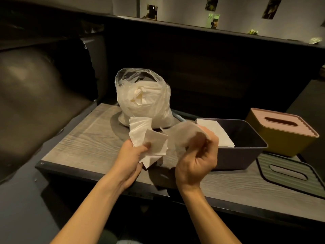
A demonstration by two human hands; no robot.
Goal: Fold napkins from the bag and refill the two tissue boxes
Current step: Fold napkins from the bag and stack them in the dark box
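A clear plastic bag [143, 95] full of white napkins stands at the back of the wooden table [84, 138]. My left hand [131, 159] grips a fanned stack of napkins [149, 143] above the table. My right hand [197, 161] pinches a single napkin [182, 136], blurred by motion, just right of the stack. The dark open tissue box [246, 148] sits beside my right hand with folded napkins [216, 132] stacked in its left half. A yellow tissue box [281, 132] with a pink slotted lid stands behind it, closed.
The dark box's green slotted lid [288, 171] lies flat at the table's right front. A dark padded seat [35, 95] bulges on the left, and a dark partition wall [211, 59] rises behind the table.
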